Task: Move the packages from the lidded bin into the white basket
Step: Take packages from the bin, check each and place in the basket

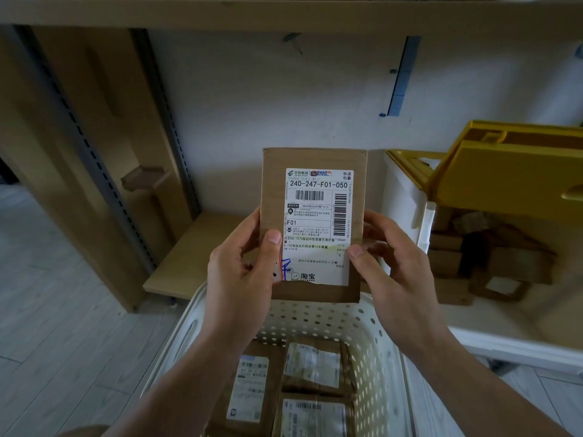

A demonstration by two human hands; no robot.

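Both hands' grip (310, 263) around package (312, 216)

Pale wood-plank floor (63, 326), white wall (268, 89), tan wooden shelving (189, 253).

Low wooden shelf (189, 266), lidded bin (407, 197) standing on it at right

brown package (312, 222) with white label, white perforated basket (372, 348), yellow lid (511, 165)
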